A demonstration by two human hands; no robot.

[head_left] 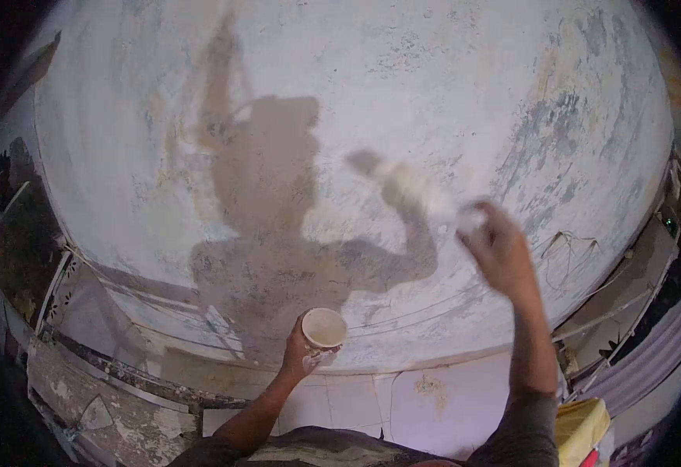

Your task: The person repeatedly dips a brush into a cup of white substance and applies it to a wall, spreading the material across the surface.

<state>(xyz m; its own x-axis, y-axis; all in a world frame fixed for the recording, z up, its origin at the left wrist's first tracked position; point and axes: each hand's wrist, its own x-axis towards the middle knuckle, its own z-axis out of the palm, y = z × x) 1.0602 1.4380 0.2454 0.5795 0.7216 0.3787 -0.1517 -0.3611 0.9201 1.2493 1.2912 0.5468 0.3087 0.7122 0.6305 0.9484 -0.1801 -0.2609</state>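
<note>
My left hand point(299, 352) is closed around a pale round cup point(324, 328) low in the middle of the view. The cup's open top faces up, and its inside looks pale. My right hand point(496, 245) is raised before the wall at the right, its fingers wrapped round a pale, motion-blurred tool point(434, 196). The tool looks like a brush and points up and left, toward the wall. Both it and the hand are smeared by motion. The patchy, stained wall point(434, 86) fills most of the view.
A shadow of a person lies on the wall at centre-left. Thin cords point(570, 249) hang at the right. A weathered board point(115, 397) stands at the lower left. Yellow cloth point(582, 428) and purple fabric point(644, 358) are at the lower right, above pale floor tiles point(344, 401).
</note>
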